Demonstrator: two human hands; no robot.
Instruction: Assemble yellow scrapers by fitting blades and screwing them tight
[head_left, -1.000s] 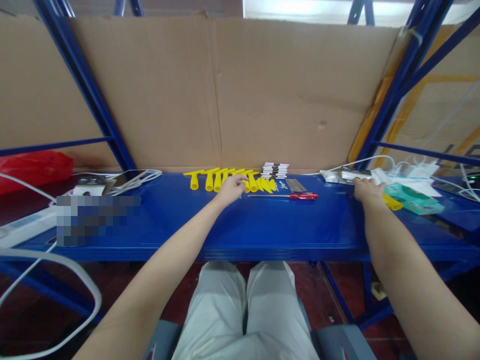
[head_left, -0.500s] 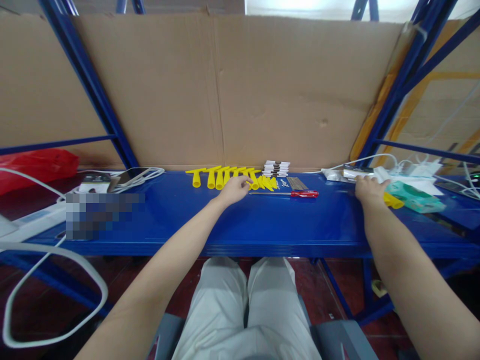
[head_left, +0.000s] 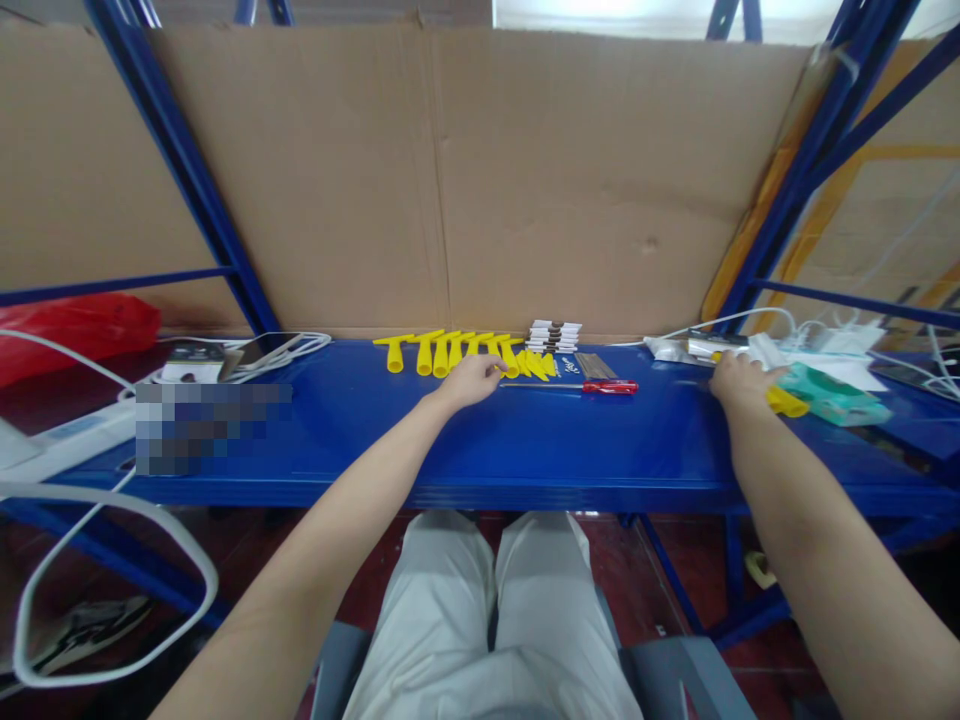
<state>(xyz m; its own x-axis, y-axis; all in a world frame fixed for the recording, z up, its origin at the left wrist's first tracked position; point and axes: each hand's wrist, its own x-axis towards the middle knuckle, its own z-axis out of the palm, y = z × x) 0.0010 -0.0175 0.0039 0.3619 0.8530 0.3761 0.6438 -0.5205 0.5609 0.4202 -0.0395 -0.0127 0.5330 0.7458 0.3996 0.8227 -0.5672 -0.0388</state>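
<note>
On the blue table, my left hand (head_left: 472,382) is closed in a pinch beside a row of yellow T-shaped plastic pieces (head_left: 424,356). Whatever lies between its fingertips is too small to make out. Several small flat yellow pieces (head_left: 537,364) and a red-handled screwdriver (head_left: 610,387) lie just right of that hand. Farther right, my right hand (head_left: 739,380) has its fingers curled over a yellow plastic piece (head_left: 718,357), with only a bit showing at the fingertips. Another yellow part (head_left: 787,402) sticks out beside this hand, next to a green box (head_left: 836,395).
White packets (head_left: 554,337) are stacked against the cardboard panel (head_left: 570,180), with a bundle of thin brown strips (head_left: 596,366) in front. White cables (head_left: 296,350) and a red bag (head_left: 75,335) lie left. Blue posts (head_left: 187,180) rise at both sides.
A bit of yellow now shows at my right hand's fingertips. My left hand stays almost in place by the yellow row. The view has shifted slightly, and a shoe shows at the lower left.
</note>
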